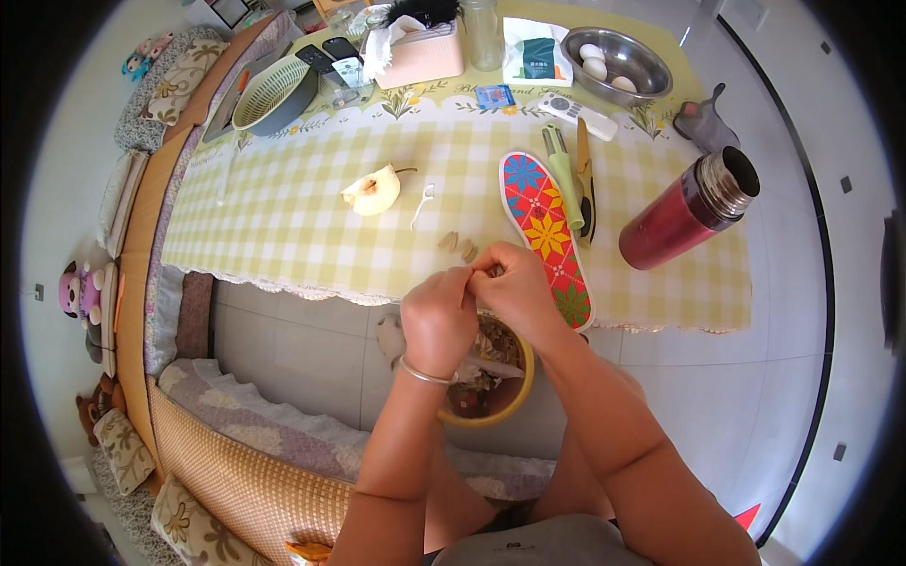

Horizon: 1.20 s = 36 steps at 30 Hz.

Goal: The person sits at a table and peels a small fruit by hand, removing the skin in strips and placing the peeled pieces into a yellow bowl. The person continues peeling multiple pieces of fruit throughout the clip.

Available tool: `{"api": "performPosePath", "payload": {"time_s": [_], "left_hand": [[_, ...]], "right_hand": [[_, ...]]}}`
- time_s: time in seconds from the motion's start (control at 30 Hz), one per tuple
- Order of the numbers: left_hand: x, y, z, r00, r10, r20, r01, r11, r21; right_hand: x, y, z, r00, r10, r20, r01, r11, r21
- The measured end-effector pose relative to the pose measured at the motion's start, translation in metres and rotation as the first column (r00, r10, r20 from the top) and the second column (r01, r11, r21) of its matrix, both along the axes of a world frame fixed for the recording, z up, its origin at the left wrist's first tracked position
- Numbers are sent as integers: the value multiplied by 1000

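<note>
My left hand (440,318) and my right hand (513,283) meet at the fingertips over the table's front edge, above a yellow-rimmed waste bin (525,385). Whatever is pinched between them is too small or hidden to name. Just beyond my fingers lie several small light-brown pieces, perhaps shells or nuts (457,244). A cut piece of pale fruit with a stem (373,191) rests farther left, beside a white floss pick (423,205). Right of my hands lies a patterned red insole (545,230), with a green peeler (563,177) and a knife (585,170) along its right side.
An uncapped red thermos (672,212) lies tilted at the right. Along the back are a colander basket (276,95), a pink tissue box (417,56), a glass jar (483,35), a white remote (577,117) and a steel bowl of eggs (616,64). A woven-mat sofa (248,467) is at lower left.
</note>
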<state>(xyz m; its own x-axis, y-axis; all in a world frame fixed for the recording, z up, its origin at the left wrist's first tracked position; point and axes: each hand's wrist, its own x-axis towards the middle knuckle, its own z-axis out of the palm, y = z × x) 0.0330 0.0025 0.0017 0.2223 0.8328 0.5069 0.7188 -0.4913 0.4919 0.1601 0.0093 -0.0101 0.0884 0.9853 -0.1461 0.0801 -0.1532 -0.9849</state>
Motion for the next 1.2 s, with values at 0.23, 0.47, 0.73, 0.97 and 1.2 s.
{"api": "performPosePath", "payload": {"time_s": [0.23, 0.47, 0.73, 0.97, 1.2], "left_hand": [[-7, 4, 0, 747, 151, 647, 226, 858, -461], [-14, 12, 6, 465, 352, 812, 447, 698, -559], [-20, 15, 4, 474, 334, 814, 399, 743, -537], [-44, 11, 24, 868, 149, 473, 187, 786, -590], [-50, 0, 54, 977, -197, 78, 184, 614, -767]], "right_hand": [[14, 5, 3, 908, 69, -413, -125, 986, -110], [14, 5, 6, 850, 45, -525, -133, 982, -132], [13, 5, 6, 866, 27, -500, -112, 984, -141], [28, 0, 15, 871, 455, -186, -478, 872, -106], [27, 3, 13, 896, 392, -207, -433, 875, -218]]}}
